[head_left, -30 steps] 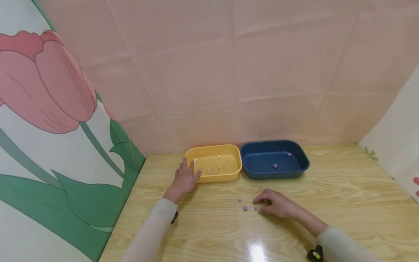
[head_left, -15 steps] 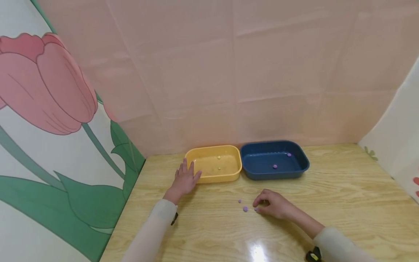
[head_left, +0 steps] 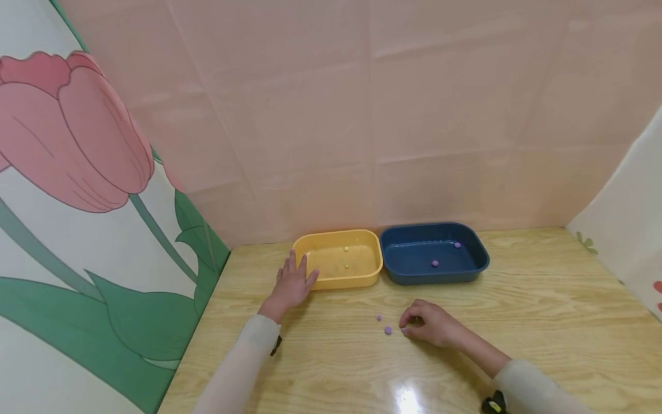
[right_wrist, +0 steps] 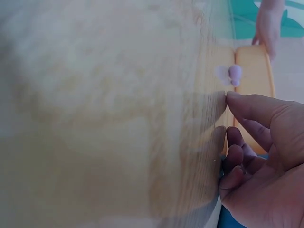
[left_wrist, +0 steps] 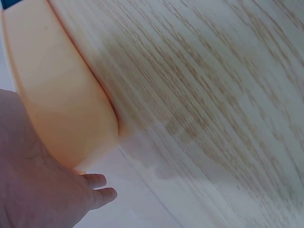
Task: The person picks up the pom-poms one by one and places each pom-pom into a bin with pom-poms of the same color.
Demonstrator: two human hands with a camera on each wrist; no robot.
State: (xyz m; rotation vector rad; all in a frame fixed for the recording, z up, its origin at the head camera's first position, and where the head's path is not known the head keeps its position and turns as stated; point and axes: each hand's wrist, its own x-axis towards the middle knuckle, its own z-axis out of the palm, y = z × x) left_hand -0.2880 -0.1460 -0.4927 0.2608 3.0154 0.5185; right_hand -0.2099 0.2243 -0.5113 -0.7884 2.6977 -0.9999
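My left hand [head_left: 292, 286] rests with its fingers spread over the left end of a yellow tray [head_left: 338, 282], thumb near the front rim. In the left wrist view this hand [left_wrist: 40, 175] lies beside the tray's outer wall [left_wrist: 66, 90]. On the table, my right hand [head_left: 433, 325] brings thumb and forefinger together at a small purple ball [head_left: 403, 330], pinching it. Two more purple balls lie just left of it, a larger one [head_left: 388, 330] and a smaller one [head_left: 379, 317]. The right wrist view shows this hand [right_wrist: 270, 152] low at the tabletop; its pinched ball is hidden there.
A dark blue tray [head_left: 433, 279] adjoins the yellow one and contains two purple balls [head_left: 435, 264]. Inside the yellow tray are two small yellow balls [head_left: 346, 249]. The wooden table [head_left: 320, 356] meets a pink-covered wall [head_left: 310, 144] behind the trays.
My right thumb and forefinger have closed together around the small purple ball, the hand shifting very slightly left. The left hand has stayed on the yellow tray.
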